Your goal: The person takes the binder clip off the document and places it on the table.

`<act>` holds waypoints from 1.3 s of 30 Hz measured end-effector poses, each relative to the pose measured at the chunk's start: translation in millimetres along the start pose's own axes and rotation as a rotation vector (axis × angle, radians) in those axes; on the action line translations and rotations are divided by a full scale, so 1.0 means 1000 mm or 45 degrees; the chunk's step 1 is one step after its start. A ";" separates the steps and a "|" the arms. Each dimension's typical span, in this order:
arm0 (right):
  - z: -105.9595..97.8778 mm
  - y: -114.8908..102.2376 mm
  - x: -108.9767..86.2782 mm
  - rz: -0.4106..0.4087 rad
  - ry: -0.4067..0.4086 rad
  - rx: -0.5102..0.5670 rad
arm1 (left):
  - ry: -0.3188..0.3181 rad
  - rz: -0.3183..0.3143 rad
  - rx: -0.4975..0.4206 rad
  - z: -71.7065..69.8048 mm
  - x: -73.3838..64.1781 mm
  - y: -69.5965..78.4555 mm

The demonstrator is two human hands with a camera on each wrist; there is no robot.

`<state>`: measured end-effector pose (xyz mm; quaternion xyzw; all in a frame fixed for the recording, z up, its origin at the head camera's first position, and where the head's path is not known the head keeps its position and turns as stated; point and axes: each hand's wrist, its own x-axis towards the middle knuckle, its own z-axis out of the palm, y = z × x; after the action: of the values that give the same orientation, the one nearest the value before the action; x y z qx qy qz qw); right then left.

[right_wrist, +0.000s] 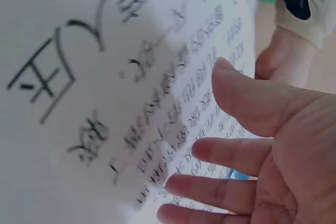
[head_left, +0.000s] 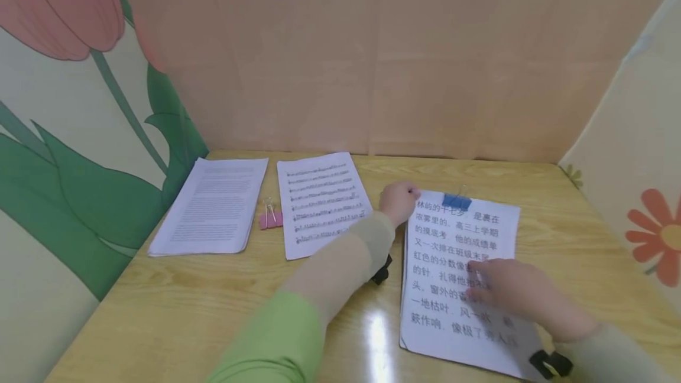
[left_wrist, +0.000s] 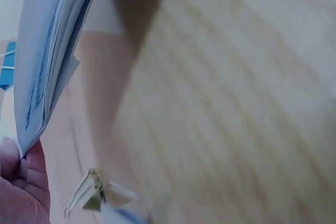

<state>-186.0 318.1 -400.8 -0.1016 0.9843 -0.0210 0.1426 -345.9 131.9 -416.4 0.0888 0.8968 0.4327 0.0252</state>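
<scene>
A stack of printed paper lies at the right of the table, with a blue binder clip on its top edge. At the stack's upper left corner, my left hand pinches the sheets between thumb and fingers. The left wrist view shows that hand on the corner and the layered edge of the paper stack. Over the lower right part of the page is my right hand. Its fingers are straight and spread in the right wrist view, above the print; whether they touch is unclear.
A sheet of music lies left of my left hand. Beside it is a pink binder clip. Further left lies another stack of printed pages. The wooden table ends at a pinkish back wall.
</scene>
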 end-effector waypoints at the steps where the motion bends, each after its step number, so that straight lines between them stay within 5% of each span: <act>1: -0.003 -0.002 0.000 -0.017 0.024 0.012 | 0.009 0.006 -0.003 -0.004 0.001 -0.002; 13: -0.050 -0.027 0.019 -0.208 0.268 0.198 | 0.028 -0.028 -0.205 -0.067 -0.019 -0.015; 23: -0.094 -0.053 0.049 -0.340 0.394 0.297 | 0.132 0.018 -0.193 -0.118 -0.041 -0.031; 33: -0.142 -0.082 0.077 -0.296 0.431 0.502 | 0.176 -0.022 -0.234 -0.149 -0.058 -0.043; 39: -0.155 -0.092 0.098 -0.340 0.227 0.533 | 0.184 -0.026 -0.211 -0.157 -0.065 -0.046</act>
<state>-304.4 210.1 -272.6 -0.1967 0.9451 -0.2517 0.0690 -307.5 -28.8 -356.2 0.0456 0.8583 0.5104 -0.0279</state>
